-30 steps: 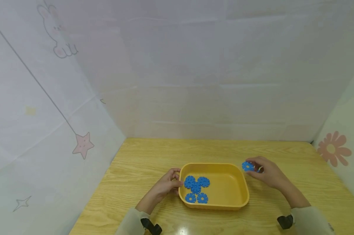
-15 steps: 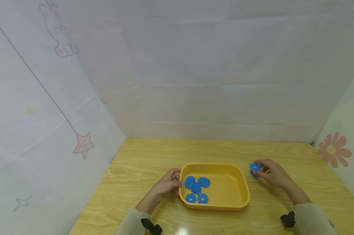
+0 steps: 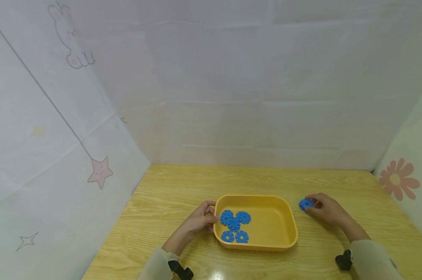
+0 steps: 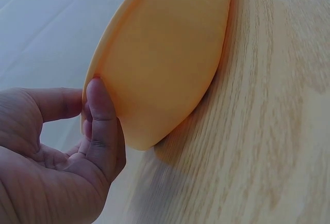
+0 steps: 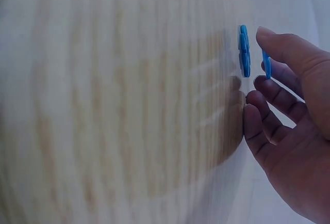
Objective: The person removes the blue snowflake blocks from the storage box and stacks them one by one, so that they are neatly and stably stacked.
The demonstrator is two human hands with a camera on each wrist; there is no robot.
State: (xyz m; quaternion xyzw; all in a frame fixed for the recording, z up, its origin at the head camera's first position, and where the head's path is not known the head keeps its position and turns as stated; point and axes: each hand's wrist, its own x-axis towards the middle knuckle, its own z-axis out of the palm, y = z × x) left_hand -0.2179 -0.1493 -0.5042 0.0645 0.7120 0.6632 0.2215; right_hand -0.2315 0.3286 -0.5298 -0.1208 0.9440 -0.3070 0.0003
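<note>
A yellow plastic tray (image 3: 267,225) stands on the table, and several blue notched plastic discs (image 3: 234,223) lie flat in its left part. My left hand (image 3: 198,219) pinches the tray's left rim, thumb and fingers on either side of the wall (image 4: 154,64). To the right of the tray, my right hand (image 3: 324,208) holds a blue notched disc (image 3: 306,203) by its edge between thumb and fingers. In the right wrist view that disc (image 5: 266,65) is close over a small stack of blue discs (image 5: 244,51) on the table. From the head, the upper disc mostly hides the stack.
The wood-grain table (image 3: 183,179) extends behind and on both sides of the tray. Pale printed cloth walls (image 3: 253,116) stand at the back, left and right. Each wrist wears a black strap (image 3: 343,260).
My right hand has moved right and down with its disc, from beside the tray's right rim to over the discs on the table. My left hand and the tray stay in place.
</note>
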